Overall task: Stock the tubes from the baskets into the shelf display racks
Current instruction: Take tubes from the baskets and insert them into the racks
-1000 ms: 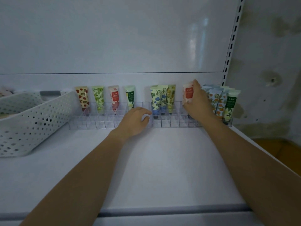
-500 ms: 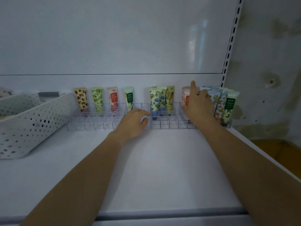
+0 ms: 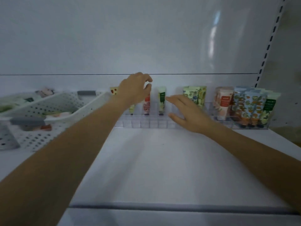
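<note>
A clear compartment rack (image 3: 146,123) runs along the back of the white shelf, with patterned tubes standing in it. My left hand (image 3: 135,90) hovers above the rack's left tubes, fingers loosely curled near the top of a red-labelled tube (image 3: 147,103); I cannot tell if it touches it. My right hand (image 3: 187,114) is spread with straight fingers over the rack's middle, fingertips beside a green-labelled tube (image 3: 161,101). A cluster of tubes (image 3: 247,106) fills the right end, with a yellow floral group (image 3: 195,95) behind my right hand.
Two white perforated baskets (image 3: 53,111) holding more tubes sit at the left of the shelf. A slotted upright (image 3: 268,46) marks the shelf's right end. The shelf's front edge (image 3: 162,207) lies near me.
My left hand rose from the rack's front edge to the tops of the left tubes. My right hand left the red-labelled tube at the right and moved left to the rack's middle.
</note>
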`<act>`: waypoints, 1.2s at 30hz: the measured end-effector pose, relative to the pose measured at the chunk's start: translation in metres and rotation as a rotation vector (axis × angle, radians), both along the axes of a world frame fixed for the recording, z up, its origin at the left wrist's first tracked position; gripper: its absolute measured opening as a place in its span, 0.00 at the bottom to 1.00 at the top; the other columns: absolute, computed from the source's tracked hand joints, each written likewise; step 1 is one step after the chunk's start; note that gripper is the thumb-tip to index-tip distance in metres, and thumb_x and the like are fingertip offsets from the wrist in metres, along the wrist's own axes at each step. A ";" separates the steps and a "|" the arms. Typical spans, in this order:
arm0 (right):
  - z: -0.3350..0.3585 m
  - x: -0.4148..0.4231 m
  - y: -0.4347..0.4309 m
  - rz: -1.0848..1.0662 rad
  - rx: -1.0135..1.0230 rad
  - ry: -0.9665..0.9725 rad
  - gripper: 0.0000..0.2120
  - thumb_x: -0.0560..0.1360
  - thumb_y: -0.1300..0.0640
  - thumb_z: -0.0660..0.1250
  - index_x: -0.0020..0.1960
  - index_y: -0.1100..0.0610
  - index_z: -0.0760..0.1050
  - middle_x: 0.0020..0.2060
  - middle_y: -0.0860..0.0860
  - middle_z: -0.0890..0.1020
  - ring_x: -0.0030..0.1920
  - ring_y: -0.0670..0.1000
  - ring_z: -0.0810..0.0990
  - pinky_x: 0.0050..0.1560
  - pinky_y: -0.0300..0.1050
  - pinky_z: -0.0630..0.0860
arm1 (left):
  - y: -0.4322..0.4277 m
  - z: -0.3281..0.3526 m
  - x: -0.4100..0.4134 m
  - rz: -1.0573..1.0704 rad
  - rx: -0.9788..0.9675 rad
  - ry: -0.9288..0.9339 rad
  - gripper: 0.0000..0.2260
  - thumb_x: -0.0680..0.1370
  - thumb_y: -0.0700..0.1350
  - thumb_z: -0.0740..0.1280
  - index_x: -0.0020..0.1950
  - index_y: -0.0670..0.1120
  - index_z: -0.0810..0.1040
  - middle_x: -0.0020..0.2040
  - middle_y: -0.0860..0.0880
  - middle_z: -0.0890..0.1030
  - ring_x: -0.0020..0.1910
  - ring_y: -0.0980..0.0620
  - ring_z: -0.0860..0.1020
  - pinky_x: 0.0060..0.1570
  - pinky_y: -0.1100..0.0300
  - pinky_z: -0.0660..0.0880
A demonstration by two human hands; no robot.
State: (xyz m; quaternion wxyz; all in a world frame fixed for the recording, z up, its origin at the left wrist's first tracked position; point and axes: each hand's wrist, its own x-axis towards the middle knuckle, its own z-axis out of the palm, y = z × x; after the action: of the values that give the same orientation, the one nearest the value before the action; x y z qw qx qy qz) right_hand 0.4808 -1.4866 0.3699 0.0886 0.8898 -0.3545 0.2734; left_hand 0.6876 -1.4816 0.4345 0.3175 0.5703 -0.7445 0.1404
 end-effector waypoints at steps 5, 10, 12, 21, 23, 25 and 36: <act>0.022 0.075 0.011 0.093 0.039 0.021 0.23 0.79 0.55 0.61 0.71 0.61 0.63 0.66 0.59 0.70 0.66 0.58 0.68 0.66 0.48 0.63 | 0.016 0.034 0.100 0.106 0.100 -0.162 0.14 0.80 0.48 0.57 0.62 0.45 0.74 0.61 0.44 0.75 0.59 0.45 0.73 0.57 0.51 0.69; 0.046 0.159 0.015 0.173 0.126 0.015 0.20 0.80 0.52 0.56 0.71 0.56 0.64 0.64 0.55 0.71 0.64 0.53 0.68 0.64 0.41 0.62 | 0.029 0.040 0.191 0.190 0.195 -0.174 0.13 0.80 0.49 0.58 0.61 0.46 0.75 0.60 0.47 0.77 0.56 0.47 0.75 0.57 0.51 0.71; 0.053 0.189 0.018 0.183 0.151 0.034 0.18 0.81 0.51 0.55 0.69 0.54 0.67 0.63 0.54 0.73 0.63 0.52 0.69 0.62 0.42 0.64 | 0.034 0.033 0.218 0.184 0.258 -0.174 0.13 0.80 0.49 0.58 0.60 0.46 0.75 0.60 0.48 0.77 0.54 0.49 0.74 0.56 0.53 0.70; 0.072 0.254 0.014 0.139 0.459 0.177 0.12 0.75 0.45 0.64 0.56 0.45 0.76 0.54 0.45 0.79 0.53 0.44 0.75 0.54 0.39 0.70 | 0.024 0.019 0.263 0.009 0.488 -0.362 0.12 0.79 0.48 0.62 0.61 0.48 0.75 0.60 0.49 0.77 0.47 0.56 0.72 0.49 0.63 0.66; 0.076 0.257 0.012 0.139 0.506 0.208 0.10 0.73 0.45 0.67 0.54 0.43 0.76 0.50 0.41 0.79 0.51 0.42 0.76 0.52 0.37 0.71 | 0.017 0.019 0.262 -0.008 0.544 -0.423 0.12 0.78 0.47 0.63 0.61 0.49 0.74 0.61 0.50 0.76 0.48 0.56 0.72 0.50 0.63 0.66; 0.077 0.261 0.011 0.152 0.555 0.218 0.10 0.72 0.46 0.69 0.52 0.41 0.76 0.46 0.37 0.78 0.50 0.39 0.76 0.47 0.33 0.69 | 0.009 0.020 0.259 -0.005 0.607 -0.491 0.13 0.78 0.47 0.64 0.63 0.51 0.74 0.61 0.51 0.76 0.49 0.56 0.72 0.51 0.63 0.66; 0.075 0.280 0.015 0.264 0.830 0.320 0.11 0.73 0.49 0.68 0.55 0.40 0.77 0.48 0.32 0.78 0.54 0.36 0.75 0.50 0.28 0.69 | -0.027 0.015 0.241 -0.086 0.821 -0.583 0.16 0.77 0.44 0.65 0.63 0.55 0.74 0.63 0.55 0.75 0.54 0.58 0.70 0.54 0.59 0.66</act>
State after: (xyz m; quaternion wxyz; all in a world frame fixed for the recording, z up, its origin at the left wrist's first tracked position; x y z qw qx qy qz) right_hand 0.7610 -1.4715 0.4448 -0.2570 0.9186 -0.2994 -0.0232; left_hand 0.9286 -1.5082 0.4495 -0.1485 0.5542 -0.8187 -0.0238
